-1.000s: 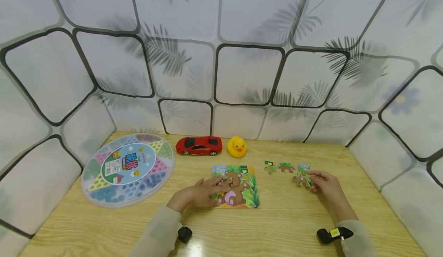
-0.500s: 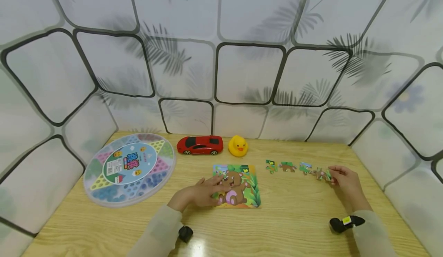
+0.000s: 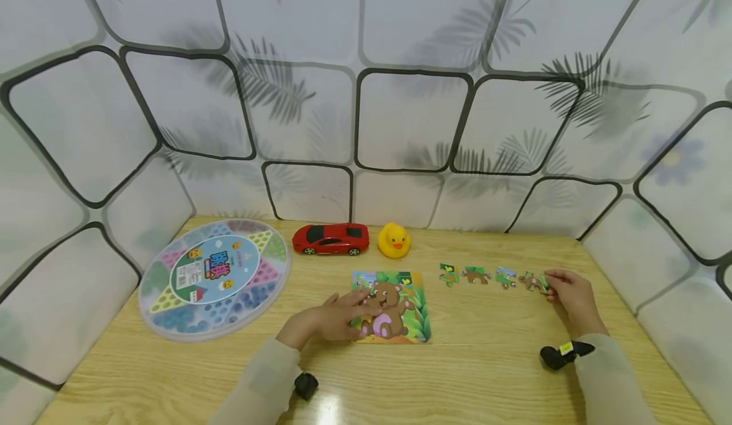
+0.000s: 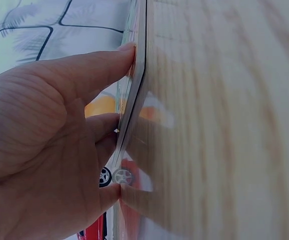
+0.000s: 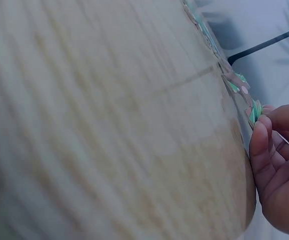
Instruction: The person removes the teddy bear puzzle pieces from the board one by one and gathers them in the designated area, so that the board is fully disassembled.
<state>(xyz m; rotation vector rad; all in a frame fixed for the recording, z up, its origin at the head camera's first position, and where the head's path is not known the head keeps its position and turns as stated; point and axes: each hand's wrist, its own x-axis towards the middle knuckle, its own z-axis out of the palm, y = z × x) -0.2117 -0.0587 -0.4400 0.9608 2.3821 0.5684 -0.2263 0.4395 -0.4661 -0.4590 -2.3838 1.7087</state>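
Note:
A bear jigsaw puzzle lies on the table in the middle of the head view. Over its left part spreads my left hand, fingers extended and resting on the picture. In the left wrist view, thumb and fingertips touch the puzzle's surface. Farther right, my right hand pinches a brown-and-green puzzle piece at its right edge, between thumb and index finger. That piece appears low over or on the tabletop in the right wrist view; exact contact is unclear. Three other pieces, the nearest one blue and green, stand in a row to its left.
Behind the puzzle are a red toy car and a yellow rubber duck. A round Chinese checkers box lies at the left. Patterned fabric walls enclose the table's back and sides.
My right hand has carried the pinched piece rightward, from below the third loose piece to the row's right end. My left hand has stayed on the puzzle.

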